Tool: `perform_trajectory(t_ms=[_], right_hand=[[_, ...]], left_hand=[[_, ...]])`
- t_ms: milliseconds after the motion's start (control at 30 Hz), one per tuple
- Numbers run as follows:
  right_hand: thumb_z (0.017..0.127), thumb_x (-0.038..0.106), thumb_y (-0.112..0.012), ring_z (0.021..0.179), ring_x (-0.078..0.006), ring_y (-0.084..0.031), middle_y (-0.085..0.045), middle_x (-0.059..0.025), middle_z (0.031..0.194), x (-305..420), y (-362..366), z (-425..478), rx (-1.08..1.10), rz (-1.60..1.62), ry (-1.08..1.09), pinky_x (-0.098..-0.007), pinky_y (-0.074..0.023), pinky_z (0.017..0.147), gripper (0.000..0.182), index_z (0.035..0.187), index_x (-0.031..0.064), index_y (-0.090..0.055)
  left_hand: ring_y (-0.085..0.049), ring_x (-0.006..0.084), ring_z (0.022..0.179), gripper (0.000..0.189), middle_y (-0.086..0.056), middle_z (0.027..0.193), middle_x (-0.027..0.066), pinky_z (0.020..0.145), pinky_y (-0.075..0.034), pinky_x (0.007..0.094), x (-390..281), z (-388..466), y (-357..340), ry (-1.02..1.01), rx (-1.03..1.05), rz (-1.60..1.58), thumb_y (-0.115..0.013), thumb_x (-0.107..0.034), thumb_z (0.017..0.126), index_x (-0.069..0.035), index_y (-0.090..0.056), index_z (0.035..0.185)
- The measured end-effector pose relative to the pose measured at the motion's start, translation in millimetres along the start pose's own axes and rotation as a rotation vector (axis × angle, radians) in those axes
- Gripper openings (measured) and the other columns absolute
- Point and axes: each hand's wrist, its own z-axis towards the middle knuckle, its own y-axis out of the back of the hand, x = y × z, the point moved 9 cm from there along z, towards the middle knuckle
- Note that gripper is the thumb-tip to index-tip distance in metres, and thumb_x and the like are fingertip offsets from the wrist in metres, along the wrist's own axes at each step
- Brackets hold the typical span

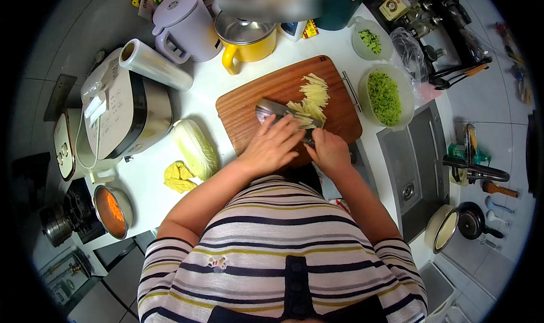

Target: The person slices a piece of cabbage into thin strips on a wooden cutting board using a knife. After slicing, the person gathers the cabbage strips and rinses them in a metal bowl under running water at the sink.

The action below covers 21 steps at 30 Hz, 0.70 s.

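Observation:
My right hand (332,151) is closed around the handle of a kitchen cleaver (267,107), whose broad steel blade lies low over a wooden cutting board (242,104). Spread over the blade is my left hand (272,146), fingers apart, its fingertips at the blade and the nearest strips. Pale yellow vegetable strips (315,91) form a loose, curved pile on the board's right half, some of them lying on or against the blade. My left hand hides part of the blade, so I cannot tell whether anything is under the fingers.
Left of the board lie a napa cabbage (195,149) and a yellow cloth (178,177), near a rice cooker (119,106). A yellow pot (250,47) and a kettle (182,25) stand behind. At right are a bowl of chopped greens (384,98) and a sink (418,166).

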Motion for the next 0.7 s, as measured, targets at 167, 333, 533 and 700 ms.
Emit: perform_trajectory(t_ms=[167,333,533,700], right_hand=[[0.077,0.016,-0.063,0.075,-0.0259,-0.060,-0.056,-0.0079,0.082,11.3,10.5,-18.0,-0.126,-0.152,0.267,-0.0375,-0.0484,0.065,0.020,0.091,0.0085,-0.051],[0.075,0.014,-0.061,0.074,-0.0251,-0.059,-0.053,-0.0070,0.078,1.3,21.5,-47.1,-0.028,-0.088,0.398,-0.0378,-0.0476,0.064,0.016,0.088,0.0106,-0.052],[0.081,0.021,-0.065,0.080,-0.0314,-0.062,-0.060,-0.0109,0.086,-74.0,22.2,-52.4,-0.017,0.030,-0.007,-0.0442,-0.0491,0.067,0.023,0.098,0.0081,-0.055],[0.089,0.028,-0.064,0.088,-0.0354,-0.065,-0.065,-0.0134,0.093,-142.3,15.5,-19.2,-0.263,0.119,-0.437,-0.0481,-0.0509,0.072,0.030,0.107,0.0054,-0.058]], left_hand=[[-0.017,0.0303,0.149,0.060,-0.027,0.159,0.0062,0.117,-0.007,0.0592,2.2,17.1,-55.3,0.010,0.338,-0.012,-0.049,-0.044,0.097,-0.019,-0.037,0.150],[-0.005,0.0302,0.151,0.056,-0.017,0.163,0.0073,0.118,-0.002,0.0569,40.7,31.7,-70.1,0.080,0.502,0.009,-0.041,-0.043,0.101,-0.019,-0.035,0.151],[-0.038,0.0386,0.136,0.047,-0.043,0.145,0.0202,0.111,-0.032,0.0462,94.7,16.6,-36.0,0.312,0.026,-0.159,-0.053,-0.022,0.097,-0.005,-0.046,0.140],[-0.050,0.0408,0.117,0.040,-0.052,0.125,0.0237,0.101,-0.040,0.0416,104.1,-25.2,-38.0,0.585,-0.163,-0.265,-0.051,-0.018,0.098,0.001,-0.051,0.133]])
